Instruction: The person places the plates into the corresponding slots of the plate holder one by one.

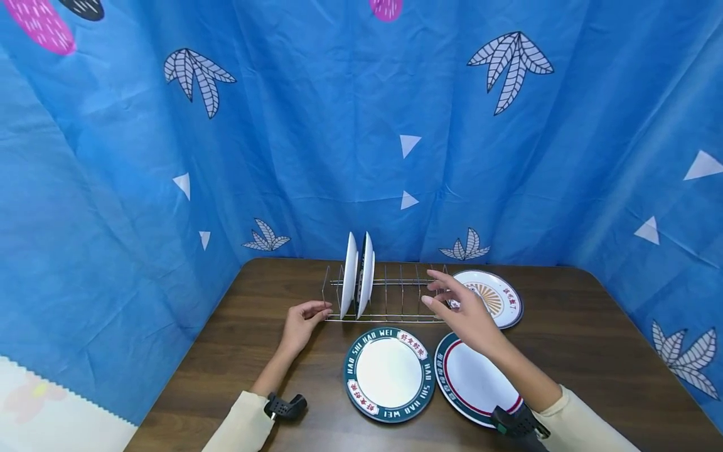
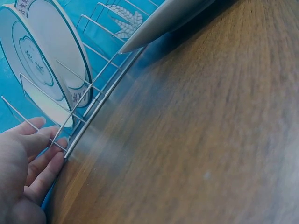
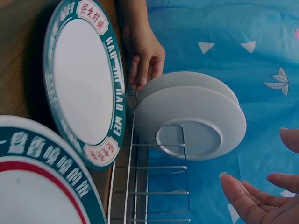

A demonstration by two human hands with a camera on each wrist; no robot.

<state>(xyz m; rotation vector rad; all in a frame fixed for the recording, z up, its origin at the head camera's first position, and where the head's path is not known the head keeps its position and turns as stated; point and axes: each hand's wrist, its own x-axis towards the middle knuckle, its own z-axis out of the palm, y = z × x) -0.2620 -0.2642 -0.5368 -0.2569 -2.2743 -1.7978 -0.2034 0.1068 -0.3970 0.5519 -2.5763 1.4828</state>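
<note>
Cream sleeves [image 1: 241, 419], left hand [image 1: 301, 323] pinching the left end of a silver wire dish rack [image 1: 402, 301] on a brown bench [image 1: 226, 358], thin evenly spaced dividers, two white plates [image 1: 349, 276] standing toward its left, right hand [image 1: 465, 309] parted wide near its right end

Curtained-off nook, blue leaf-print curtain [image 1: 350, 138], brown wooden table [image 1: 234, 342]

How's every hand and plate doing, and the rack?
Rack: upright, partly filled
Left hand: gripping rack's left end
Right hand: holding nothing
Left racked plate: on edge
Right racked plate: on edge
HAO WEI plate: lying flat
Red-ringed plate: lying flat
Sunburst plate: lying flat
</note>
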